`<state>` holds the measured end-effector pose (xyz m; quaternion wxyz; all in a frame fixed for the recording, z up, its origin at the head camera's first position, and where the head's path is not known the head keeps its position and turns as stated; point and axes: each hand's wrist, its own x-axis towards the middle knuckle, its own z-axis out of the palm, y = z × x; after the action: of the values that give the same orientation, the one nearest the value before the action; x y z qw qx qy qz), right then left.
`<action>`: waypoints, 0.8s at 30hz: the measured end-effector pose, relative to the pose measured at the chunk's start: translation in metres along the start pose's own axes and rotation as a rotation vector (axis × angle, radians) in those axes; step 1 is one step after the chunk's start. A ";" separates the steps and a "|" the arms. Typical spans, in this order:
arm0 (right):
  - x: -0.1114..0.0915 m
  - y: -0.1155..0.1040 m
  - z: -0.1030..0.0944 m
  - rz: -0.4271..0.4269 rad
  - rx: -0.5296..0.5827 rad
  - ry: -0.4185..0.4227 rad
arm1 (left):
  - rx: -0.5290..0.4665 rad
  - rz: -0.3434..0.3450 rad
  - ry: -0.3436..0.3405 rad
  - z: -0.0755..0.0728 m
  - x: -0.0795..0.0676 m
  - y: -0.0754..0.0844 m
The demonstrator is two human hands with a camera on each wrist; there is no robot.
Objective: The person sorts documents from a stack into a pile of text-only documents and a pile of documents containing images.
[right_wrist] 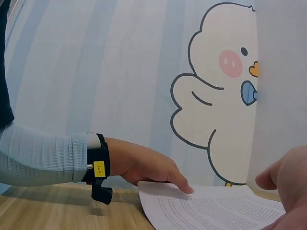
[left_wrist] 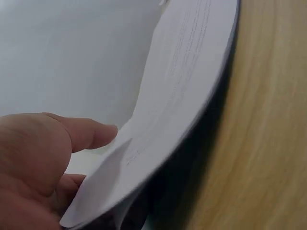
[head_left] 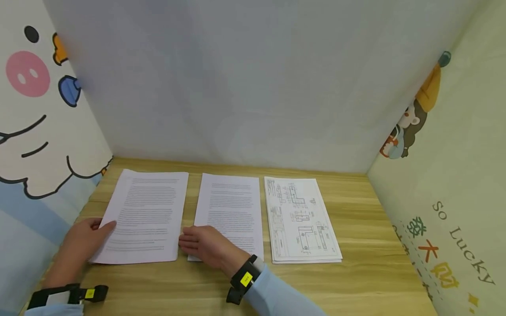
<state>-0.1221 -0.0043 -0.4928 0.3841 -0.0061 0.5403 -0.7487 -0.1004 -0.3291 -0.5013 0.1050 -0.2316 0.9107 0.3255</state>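
A stack of printed paper sheets [head_left: 147, 210] lies at the left of the table. My left hand [head_left: 82, 239] grips its left edge, thumb on top and fingers underneath; in the left wrist view the stack [left_wrist: 158, 110] is raised and bowed off the wood. My right hand [head_left: 209, 245], fingers extended together, is by the stack's right edge and covers the lower left part of a second text stack [head_left: 231, 202]. Whether the right fingertips touch the left stack I cannot tell.
To the right lies a third stack of sheets with technical drawings [head_left: 302, 219]. The wooden table [head_left: 356, 281] meets a pale cloth wall [head_left: 245, 87] at the back. Printed side panels stand left [head_left: 23, 145] and right [head_left: 446, 153].
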 end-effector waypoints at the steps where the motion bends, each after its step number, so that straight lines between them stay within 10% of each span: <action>1: 0.000 0.000 0.000 0.000 -0.002 0.000 | -0.007 0.014 -0.020 0.000 0.001 -0.002; 24: 0.008 0.001 0.007 -0.109 -0.175 0.060 | -0.373 0.160 -0.066 0.007 0.001 -0.016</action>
<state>-0.1241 -0.0149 -0.4943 0.3246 -0.0464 0.6137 -0.7182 -0.0934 -0.3360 -0.5159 0.0638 -0.1631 0.8463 0.5031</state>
